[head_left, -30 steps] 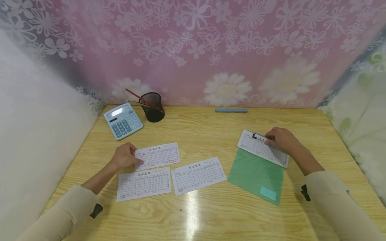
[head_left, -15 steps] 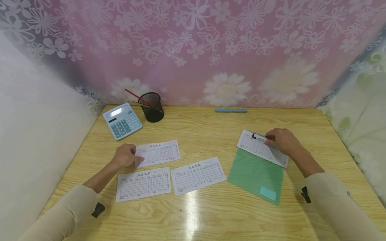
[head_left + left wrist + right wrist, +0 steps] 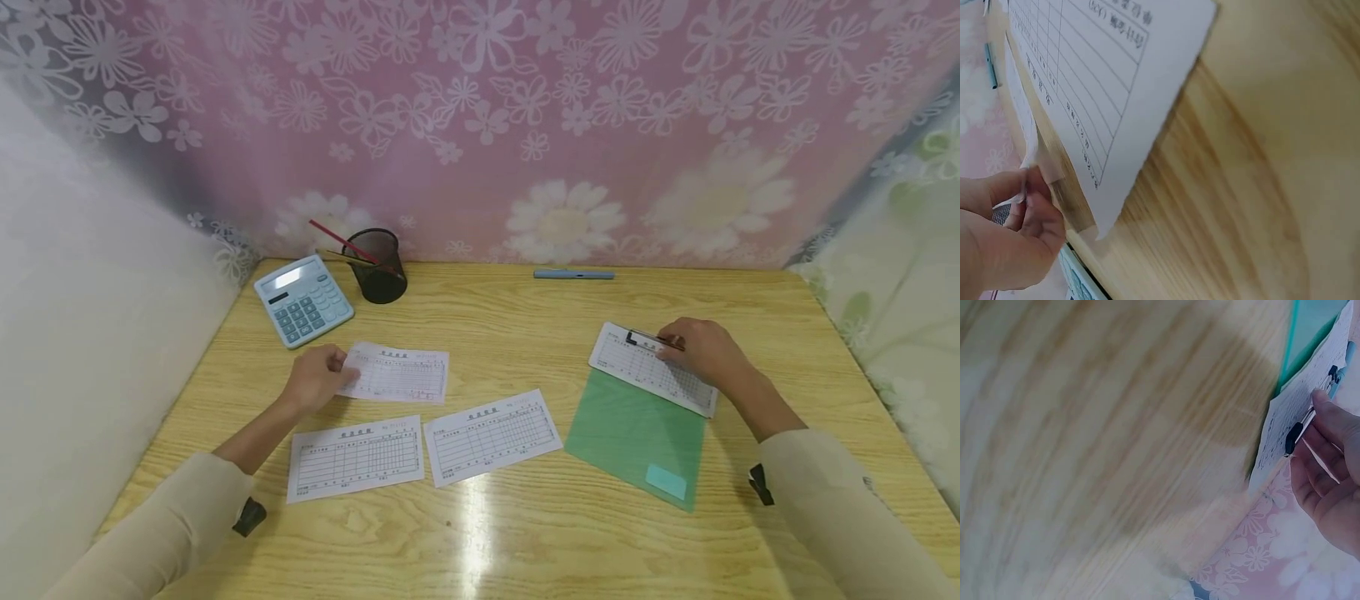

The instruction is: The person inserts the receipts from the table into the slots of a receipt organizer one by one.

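My left hand (image 3: 315, 380) pinches the left end of a printed receipt slip (image 3: 397, 372) with a small red stamp mark. The left wrist view shows that slip (image 3: 1025, 122) bent and raised above the table, thumb and fingertips closed on its edge. Two more receipt slips, a left one (image 3: 356, 458) and a right one (image 3: 492, 437), lie flat in front of it. At right, my right hand (image 3: 705, 354) grips the wire clip (image 3: 1310, 415) of a translucent green clipboard (image 3: 637, 442). White printed slips (image 3: 626, 354) lie across the clipboard's top end beneath the clip.
On the wooden table (image 3: 480, 333) a light blue calculator (image 3: 303, 302) lies at the back left. Beside it leans a black mesh pen holder (image 3: 382, 279) with a red and a yellowish stick. A blue pen (image 3: 573, 274) lies by the back wall.
My left hand has lifted the stamped slip slightly and moved it away from me, tilting it so its right end drops. The right hand stays on the clip.
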Tool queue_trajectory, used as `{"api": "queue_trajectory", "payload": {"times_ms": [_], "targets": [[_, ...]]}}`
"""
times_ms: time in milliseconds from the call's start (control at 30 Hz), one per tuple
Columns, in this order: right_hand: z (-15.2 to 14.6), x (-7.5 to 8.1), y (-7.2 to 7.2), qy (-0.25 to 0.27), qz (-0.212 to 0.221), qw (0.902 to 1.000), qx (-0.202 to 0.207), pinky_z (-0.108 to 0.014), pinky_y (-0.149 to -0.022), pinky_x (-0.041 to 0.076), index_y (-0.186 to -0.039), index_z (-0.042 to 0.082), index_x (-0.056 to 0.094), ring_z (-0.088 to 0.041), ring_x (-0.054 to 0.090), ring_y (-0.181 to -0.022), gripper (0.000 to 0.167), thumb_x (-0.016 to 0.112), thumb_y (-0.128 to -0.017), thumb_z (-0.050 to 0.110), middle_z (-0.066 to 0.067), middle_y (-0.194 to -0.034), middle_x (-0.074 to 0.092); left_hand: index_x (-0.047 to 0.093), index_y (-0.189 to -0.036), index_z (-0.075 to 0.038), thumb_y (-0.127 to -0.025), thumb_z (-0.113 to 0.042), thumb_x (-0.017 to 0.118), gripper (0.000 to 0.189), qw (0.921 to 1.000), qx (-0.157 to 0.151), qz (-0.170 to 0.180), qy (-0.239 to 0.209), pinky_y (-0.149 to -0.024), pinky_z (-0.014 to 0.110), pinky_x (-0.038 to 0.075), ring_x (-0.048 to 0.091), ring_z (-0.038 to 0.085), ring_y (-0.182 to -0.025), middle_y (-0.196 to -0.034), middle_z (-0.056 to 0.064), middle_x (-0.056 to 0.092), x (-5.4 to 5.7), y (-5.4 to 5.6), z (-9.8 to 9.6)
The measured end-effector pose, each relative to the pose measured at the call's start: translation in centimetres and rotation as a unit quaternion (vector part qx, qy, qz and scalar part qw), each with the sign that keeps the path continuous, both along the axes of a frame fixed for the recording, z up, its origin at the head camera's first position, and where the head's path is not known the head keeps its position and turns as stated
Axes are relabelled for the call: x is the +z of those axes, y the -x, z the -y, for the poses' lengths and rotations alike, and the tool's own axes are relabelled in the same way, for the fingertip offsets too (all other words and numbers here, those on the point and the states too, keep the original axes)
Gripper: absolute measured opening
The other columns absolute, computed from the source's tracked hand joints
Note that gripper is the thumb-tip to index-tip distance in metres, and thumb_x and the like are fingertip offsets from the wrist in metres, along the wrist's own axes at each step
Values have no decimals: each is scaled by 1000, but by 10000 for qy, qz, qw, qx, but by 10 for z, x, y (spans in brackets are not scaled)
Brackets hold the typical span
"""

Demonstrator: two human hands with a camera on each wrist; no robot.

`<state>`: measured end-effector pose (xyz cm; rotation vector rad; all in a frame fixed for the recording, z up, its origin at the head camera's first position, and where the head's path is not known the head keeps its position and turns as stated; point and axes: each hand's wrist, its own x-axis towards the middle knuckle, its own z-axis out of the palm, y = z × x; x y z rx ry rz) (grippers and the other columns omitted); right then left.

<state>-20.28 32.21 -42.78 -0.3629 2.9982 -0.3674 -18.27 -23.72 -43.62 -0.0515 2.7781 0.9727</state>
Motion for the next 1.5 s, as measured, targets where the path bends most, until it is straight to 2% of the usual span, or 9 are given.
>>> {"api": "queue_trajectory", "payload": {"times_ms": [267, 500, 667, 900, 1100, 1200, 1233, 1333, 1500], "targets": [[1, -1, 1, -22, 125, 9999, -4, -48, -73, 50, -113, -3, 64, -30, 63, -85, 34, 67, -88, 19, -19, -99, 67, 53, -110, 5, -94, -17, 60, 28, 9942, 292, 274, -1002, -56, 26, 52, 66, 13, -64, -90, 12, 60, 6, 5, -2], [2, -2, 1, -79, 49, 9999, 43, -49, -76, 50, -112, -4, 65, -31, 64, -86, 32, 67, -88, 18, -20, -100, 67, 52, -119, 9, -93, -12, 60, 34, 9791, 436, 505, -1921, -67, 29, 59, 70, 18, -75, -96, 14, 64, 20, 14, -17], [2, -1, 1, -132, -90, 9998, 140, -50, -76, 50, -110, -5, 65, -32, 64, -86, 30, 67, -87, 15, -19, -97, 67, 54, -117, 10, -93, -12, 61, 34, 9681, 502, 502, -2403, -72, 28, 59, 70, 12, -72, -83, 4, 67, 30, 23, -39], [1, 2, 1, -196, -120, 9996, 191, -48, -74, 50, -109, -6, 66, -32, 63, -83, 30, 67, -87, 14, -18, -93, 66, 60, -107, 8, -90, -11, 64, 25, 9537, 380, 452, -2948, -78, 38, 59, 69, 12, -64, -69, -4, 66, 36, 36, -91], [1, 1, 1, -230, -144, 9994, 228, -47, -73, 50, -109, -5, 66, -30, 63, -82, 29, 67, -88, 15, -17, -92, 66, 62, -102, 7, -89, -8, 66, 20, 9455, 100, 486, -3217, -84, 49, 55, 72, 33, -77, -69, 0, 66, 34, 43, -148], [2, 0, 1, -219, -163, 9994, 221, -47, -73, 50, -108, -5, 66, -30, 63, -82, 29, 67, -88, 15, -16, -92, 66, 63, -103, 7, -89, -6, 65, 19, 9421, -31, 589, -3301, -85, 50, 54, 70, 37, -84, -71, 5, 67, 33, 43, -176], [2, -1, 1, -211, -163, 9994, 220, -47, -73, 50, -108, -5, 66, -30, 63, -82, 29, 67, -88, 15, -16, -92, 65, 63, -104, 8, -89, -5, 65, 20, 9415, -106, 659, -3302, -81, 47, 57, 71, 35, -79, -74, 9, 68, 36, 41, -184], [2, -1, 1, -202, -164, 9994, 206, -47, -72, 50, -109, -5, 66, -29, 62, -80, 29, 67, -88, 15, -15, -91, 65, 62, -108, 9, -88, -3, 65, 23, 9413, -240, 833, -3262, -78, 44, 58, 72, 33, -78, -82, 17, 70, 30, 41, -209], [1, -1, 0, -203, -242, 9992, 257, -44, -68, 49, -108, -5, 66, -25, 60, -75, 28, 67, -88, 15, -13, -88, 64, 64, -105, 5, -87, -6, 67, 21, 9489, -366, 962, -2984, -72, 39, 59, 73, 28, -74, -84, 16, 72, 15, 40, -245]]}}
